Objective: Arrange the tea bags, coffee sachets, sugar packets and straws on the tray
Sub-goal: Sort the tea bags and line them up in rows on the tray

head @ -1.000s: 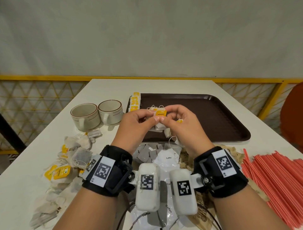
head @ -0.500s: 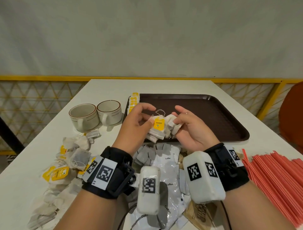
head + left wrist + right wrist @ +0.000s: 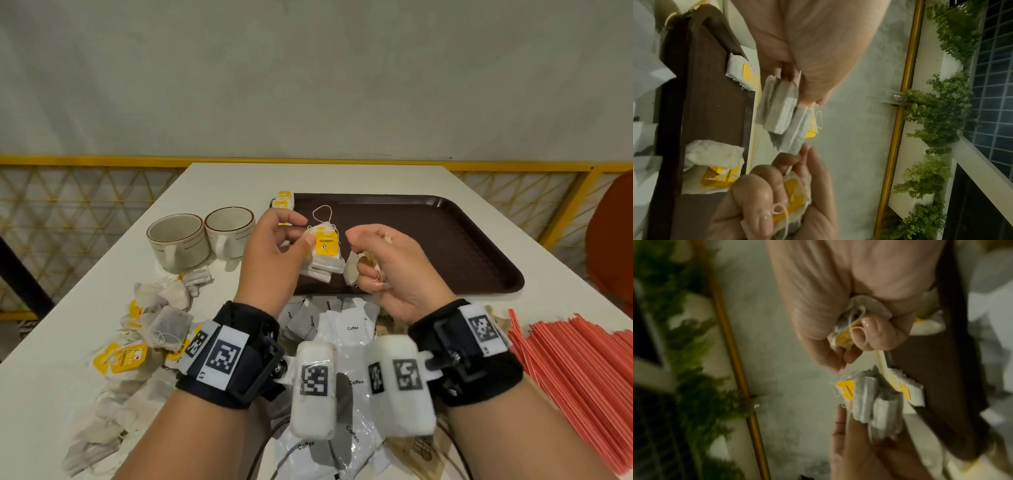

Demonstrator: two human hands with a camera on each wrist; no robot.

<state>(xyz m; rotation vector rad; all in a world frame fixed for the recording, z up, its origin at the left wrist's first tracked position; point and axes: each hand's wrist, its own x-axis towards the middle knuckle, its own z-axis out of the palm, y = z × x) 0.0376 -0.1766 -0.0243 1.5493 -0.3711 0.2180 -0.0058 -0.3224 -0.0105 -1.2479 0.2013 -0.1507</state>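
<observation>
1. Since the frame half a second back, both hands sit a little apart; the right hand (image 3: 387, 270) has drawn back from the stack of tea bags (image 3: 323, 260), which stays with the left hand (image 3: 274, 253); the white string loop now stands up above the yellow tag.
2. Left hand grips the stack between thumb and curled fingers, over the near left part of the brown tray (image 3: 445, 240); the yellow tag faces the head camera; in the left wrist view the stack (image 3: 781, 112) hangs below the thumb, several bags pressed flat together.
3. Right hand is curled tight round a crumpled tea bag (image 3: 359, 270), string looped over a finger; the right wrist view shows that fist (image 3: 855, 331) closed on the bag with its yellow tag (image 3: 844, 335) poking out; this view is blurred.
4. More tea bags stand in a row at the tray's far left corner (image 3: 284, 202); a loose heap of tea bags (image 3: 150, 325) lies on the white table (image 3: 342, 178) to the left.
5. White coffee sachets (image 3: 349, 329) lie between the wrists, just before the tray's near edge; red straws (image 3: 582, 370) lie in a bundle at the right.
6. Two cups (image 3: 202, 240) stand side by side, touching, left of the tray.
</observation>
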